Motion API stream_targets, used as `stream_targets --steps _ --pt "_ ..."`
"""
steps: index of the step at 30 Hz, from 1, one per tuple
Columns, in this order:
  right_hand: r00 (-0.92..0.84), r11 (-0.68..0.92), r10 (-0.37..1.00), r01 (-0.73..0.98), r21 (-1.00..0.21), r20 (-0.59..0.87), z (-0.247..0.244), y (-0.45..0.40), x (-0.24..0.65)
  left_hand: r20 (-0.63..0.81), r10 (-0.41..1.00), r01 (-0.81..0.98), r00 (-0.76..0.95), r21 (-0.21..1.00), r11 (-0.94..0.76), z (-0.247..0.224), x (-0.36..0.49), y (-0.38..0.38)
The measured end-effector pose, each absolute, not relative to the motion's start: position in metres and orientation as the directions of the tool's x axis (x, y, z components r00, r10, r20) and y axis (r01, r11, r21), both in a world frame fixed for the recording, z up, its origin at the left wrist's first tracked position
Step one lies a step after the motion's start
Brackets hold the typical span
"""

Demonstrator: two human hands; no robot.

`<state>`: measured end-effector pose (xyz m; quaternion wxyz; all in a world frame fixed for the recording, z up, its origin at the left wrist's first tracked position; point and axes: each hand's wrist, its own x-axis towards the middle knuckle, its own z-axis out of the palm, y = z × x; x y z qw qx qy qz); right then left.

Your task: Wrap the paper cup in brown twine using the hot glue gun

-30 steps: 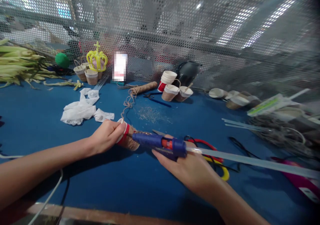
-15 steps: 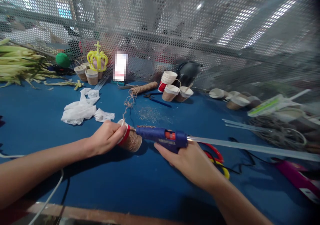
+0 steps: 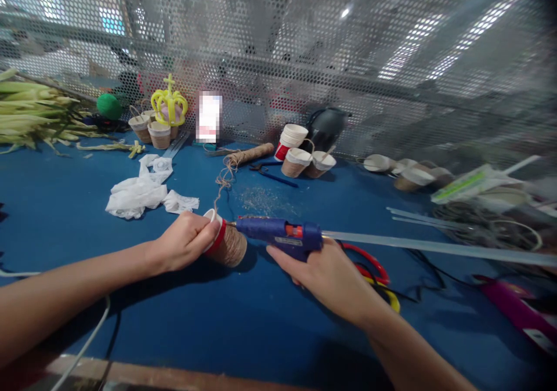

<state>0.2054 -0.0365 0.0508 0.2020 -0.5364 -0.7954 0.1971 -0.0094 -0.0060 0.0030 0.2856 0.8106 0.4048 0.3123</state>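
Note:
My left hand (image 3: 185, 240) is closed on the rim of a paper cup (image 3: 230, 247) that lies tilted on its side over the blue table. Twine wraps most of the cup, and a red band shows near its white rim. From the rim a strand of twine (image 3: 217, 196) runs back to a twine roll (image 3: 252, 154). In my right hand (image 3: 324, 278) is a blue glue gun (image 3: 278, 234), gripped by its handle. Its nozzle is at the cup's side by the red band; whether it touches I cannot tell. A long clear glue stick (image 3: 418, 246) sticks out of its back.
White lace (image 3: 137, 194) lies at left. Behind stand wrapped cups (image 3: 296, 162), a yellow crown (image 3: 169, 104) and a lit phone (image 3: 209, 117). Pliers (image 3: 278, 176) lie beyond the gun. Scissors with red and yellow handles (image 3: 378, 266) and a purple object (image 3: 517, 310) are at right.
The glue gun and my right hand have shifted very slightly left. My left hand and the cup stay almost where they were.

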Motion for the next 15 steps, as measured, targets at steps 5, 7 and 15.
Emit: stream_targets --steps 5,7,15 --pt "-0.309 0.297 0.948 0.774 -0.559 0.075 0.0462 -0.037 0.2075 0.288 0.827 0.465 0.484 0.715 -0.521 0.0031 -0.0089 -0.0053" --pt "-0.321 0.305 0.944 0.767 -0.564 0.074 0.0464 -0.0365 0.2083 0.299 0.822 0.465 0.485 0.708 -0.531 0.0032 -0.0087 -0.0052" --pt "-0.297 0.289 0.951 0.772 -0.566 0.082 0.0505 -0.0383 0.2045 0.274 0.832 0.472 0.481 0.72 -0.51 0.0032 -0.0088 -0.005"
